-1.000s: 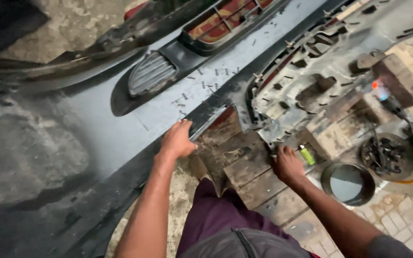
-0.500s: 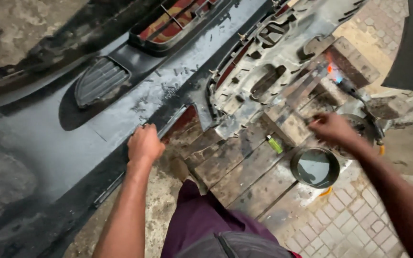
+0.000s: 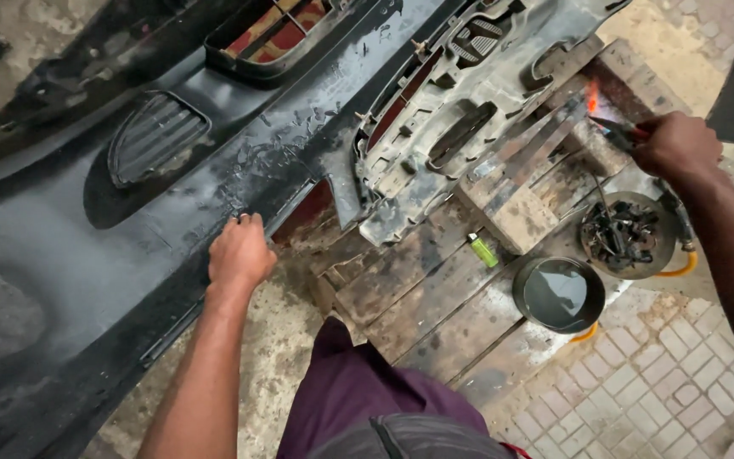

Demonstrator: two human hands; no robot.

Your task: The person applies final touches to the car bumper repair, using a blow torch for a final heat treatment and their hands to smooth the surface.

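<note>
My left hand point(image 3: 239, 251) rests with curled fingers on the lower edge of a large dark car bumper point(image 3: 129, 229) that lies across the ground. My right hand point(image 3: 677, 144) is far out to the right, gripping the handle of a gas torch point(image 3: 618, 127) whose small flame point(image 3: 592, 95) burns at the tip over a brick. An orange hose point(image 3: 681, 263) runs down from the torch. A pale grey inner bumper piece point(image 3: 460, 110) lies between the two hands.
Wooden planks point(image 3: 418, 289) lie under the bumper. On them sit a green lighter point(image 3: 483, 250), a round tin of dark liquid point(image 3: 559, 294) and a round tin of metal scraps point(image 3: 626, 234). Paved bricks point(image 3: 656, 391) lie at the right. My purple-clad knee point(image 3: 358, 391) is below.
My right hand has moved from the planks out to the right and taken hold of the lit torch. My left hand stays on the bumper edge. The view has shifted left.
</note>
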